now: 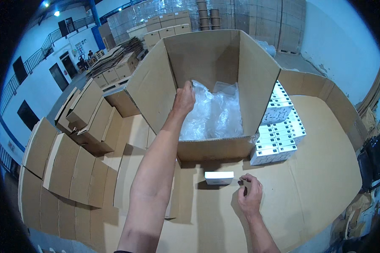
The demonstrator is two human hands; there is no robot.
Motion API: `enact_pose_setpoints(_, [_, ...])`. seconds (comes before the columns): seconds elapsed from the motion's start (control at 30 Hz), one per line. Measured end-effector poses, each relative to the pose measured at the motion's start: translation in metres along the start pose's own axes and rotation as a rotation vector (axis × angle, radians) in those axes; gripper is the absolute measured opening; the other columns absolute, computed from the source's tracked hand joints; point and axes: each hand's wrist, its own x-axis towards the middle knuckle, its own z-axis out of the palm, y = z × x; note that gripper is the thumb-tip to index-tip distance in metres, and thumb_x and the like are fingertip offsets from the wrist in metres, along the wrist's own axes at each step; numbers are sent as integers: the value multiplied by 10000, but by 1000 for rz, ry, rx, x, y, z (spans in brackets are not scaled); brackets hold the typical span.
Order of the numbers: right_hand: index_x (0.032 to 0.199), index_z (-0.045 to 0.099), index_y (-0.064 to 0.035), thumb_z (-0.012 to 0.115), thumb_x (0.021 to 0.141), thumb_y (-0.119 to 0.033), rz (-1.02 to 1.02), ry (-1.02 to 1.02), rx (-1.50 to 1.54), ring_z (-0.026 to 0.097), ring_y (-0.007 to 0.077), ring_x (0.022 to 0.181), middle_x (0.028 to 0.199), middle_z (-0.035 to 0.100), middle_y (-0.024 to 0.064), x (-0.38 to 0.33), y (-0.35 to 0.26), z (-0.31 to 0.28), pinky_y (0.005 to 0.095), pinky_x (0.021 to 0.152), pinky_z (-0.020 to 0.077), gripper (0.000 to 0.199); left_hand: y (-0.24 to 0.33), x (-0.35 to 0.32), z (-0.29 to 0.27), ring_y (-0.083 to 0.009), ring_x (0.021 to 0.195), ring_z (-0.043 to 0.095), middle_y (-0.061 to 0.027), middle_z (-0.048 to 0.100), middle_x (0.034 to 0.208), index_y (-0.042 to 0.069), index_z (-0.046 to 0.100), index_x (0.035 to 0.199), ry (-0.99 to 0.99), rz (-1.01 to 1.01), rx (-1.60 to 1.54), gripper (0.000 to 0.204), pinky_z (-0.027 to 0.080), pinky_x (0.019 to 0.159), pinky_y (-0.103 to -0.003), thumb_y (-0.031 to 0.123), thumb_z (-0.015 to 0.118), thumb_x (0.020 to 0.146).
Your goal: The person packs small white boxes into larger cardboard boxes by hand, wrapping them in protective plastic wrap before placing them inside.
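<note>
A tall open cardboard box (218, 149) stands in front of me with its flaps raised. Clear plastic bags (213, 111) lie heaped inside it. My left hand (184, 100) reaches over the box, its fingers closed at the upper left edge of one plastic bag. On the cardboard-covered table a small white box (219, 178) lies just before the big box. My right hand (251, 195) is to the right of that white box, apart from it, with thumb and fingers curled but separated and nothing evident in them.
Stacks of small white boxes (275, 154) stand right of the cardboard box. Folded cardboard cartons (74, 173) line the left side. A cardboard wall (342, 105) borders the table's far right, with a black bag (372, 162) beyond it. Cartons (166, 31) are piled at the back.
</note>
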Motion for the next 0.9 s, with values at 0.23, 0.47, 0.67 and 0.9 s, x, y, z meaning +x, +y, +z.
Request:
enact_pose_setpoints(0.23, [1144, 603, -34, 592, 812, -17, 19, 24, 40, 617, 327, 1058, 1076, 679, 129, 0, 5, 4, 449, 1019, 408, 333, 70, -21, -34, -408, 822, 655, -231, 644, 848, -14, 566, 917, 256, 82, -234, 176, 507, 733, -472, 79, 714, 892])
enact_pose_setpoints(0.47, [1166, 572, -11, 599, 844, -16, 15, 85, 127, 653, 356, 1014, 1048, 689, 177, 6, 12, 14, 474, 919, 495, 322, 149, -85, -86, -255, 739, 673, -140, 652, 812, -25, 581, 892, 376, 110, -423, 195, 529, 697, -393, 98, 732, 900])
enact_pose_setpoints(0.67, [1109, 597, -1, 540, 1007, -79, 131, 99, 483, 700, 159, 796, 966, 700, 102, 25, 30, -6, 307, 754, 551, 140, 180, -212, -90, -155, 779, 670, -78, 676, 827, -15, 615, 934, 280, 43, -536, 195, 539, 724, -321, 147, 725, 932])
enact_pose_setpoints(0.9, [1046, 659, 16, 580, 1023, -292, 168, -498, 682, 653, 131, 708, 905, 709, 94, 16, -15, -53, 276, 671, 526, 319, 141, -345, -65, -206, 787, 703, -131, 691, 894, -22, 622, 996, 24, -124, -544, 163, 563, 732, -344, 68, 725, 909])
